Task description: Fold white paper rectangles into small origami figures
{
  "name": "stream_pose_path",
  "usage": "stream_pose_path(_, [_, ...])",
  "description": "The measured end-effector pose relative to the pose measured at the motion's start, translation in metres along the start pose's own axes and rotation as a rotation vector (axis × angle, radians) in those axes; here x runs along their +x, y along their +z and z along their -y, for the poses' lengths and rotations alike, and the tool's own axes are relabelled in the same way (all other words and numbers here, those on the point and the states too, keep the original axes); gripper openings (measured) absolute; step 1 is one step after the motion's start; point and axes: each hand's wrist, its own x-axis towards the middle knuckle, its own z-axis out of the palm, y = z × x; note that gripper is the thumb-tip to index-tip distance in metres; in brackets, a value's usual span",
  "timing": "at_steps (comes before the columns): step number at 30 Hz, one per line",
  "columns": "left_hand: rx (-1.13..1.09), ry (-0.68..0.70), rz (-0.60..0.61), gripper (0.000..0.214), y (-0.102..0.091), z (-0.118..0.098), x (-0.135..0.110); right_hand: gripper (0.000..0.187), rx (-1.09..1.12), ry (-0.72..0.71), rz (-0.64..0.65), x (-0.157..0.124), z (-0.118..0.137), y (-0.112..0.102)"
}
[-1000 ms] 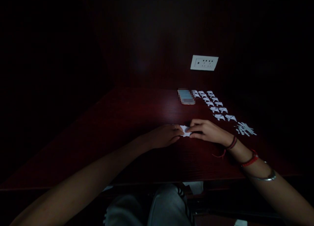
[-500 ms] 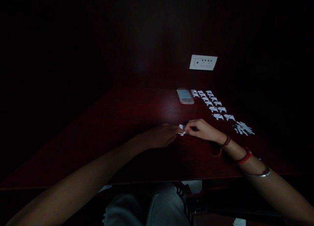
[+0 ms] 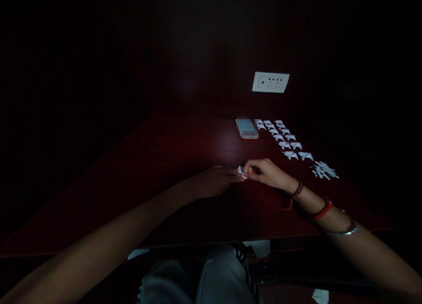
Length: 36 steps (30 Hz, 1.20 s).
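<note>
A small folded piece of white paper [image 3: 241,169] lies between my two hands, low over the dark red table [image 3: 184,150]. My left hand [image 3: 214,181] grips its left side, a ring showing on one finger. From the right, my right hand [image 3: 263,171] pinches the same paper with thumb and fingers closed. The fingers cover most of the paper, so its full shape is hidden. Bracelets circle my right wrist and forearm.
Several folded white paper pieces [image 3: 290,155] stand in two rows at the right. Nearer is a heap of thin white paper strips [image 3: 325,170]. A phone [image 3: 247,129] with a blurred screen lies beside the rows. Behind is a wall socket [image 3: 271,82].
My right hand has shifted slightly left and its fingers now cover more of the paper. My left fingers lie flatter against it. The whole view has moved a little.
</note>
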Motion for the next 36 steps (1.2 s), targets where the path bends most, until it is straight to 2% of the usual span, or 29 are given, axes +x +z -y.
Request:
stream_pose_path(3, [0.025,-0.016,0.005,0.045,0.000,-0.001,0.000,0.018,-0.113,-0.160,-0.009,-0.008,0.001,-0.002])
stream_pose_path(6, [0.043,0.002,0.005,0.043,0.000,-0.001,0.000,0.024,-0.240,-0.252,0.035,-0.015,0.000,-0.003])
stream_pose_path(15, [0.026,0.024,-0.007,0.045,-0.002,0.006,-0.002,0.031,-0.468,-0.290,0.089,-0.018,-0.001,-0.003])
stream_pose_path(23, [0.060,0.030,-0.012,0.043,-0.003,0.006,-0.003,0.024,-0.444,-0.237,0.064,-0.019,0.002,-0.009])
stream_pose_path(29, [0.050,0.002,-0.022,0.039,-0.010,-0.001,-0.002,0.024,-0.299,-0.173,-0.069,-0.018,-0.012,-0.016])
stream_pose_path(32, [0.028,-0.014,-0.014,0.040,-0.010,0.000,-0.002,0.026,-0.243,-0.207,-0.022,-0.015,-0.015,-0.016])
stream_pose_path(36, [0.029,0.005,0.017,0.052,-0.006,0.008,-0.004,0.026,-0.208,-0.225,0.020,-0.011,-0.017,-0.012])
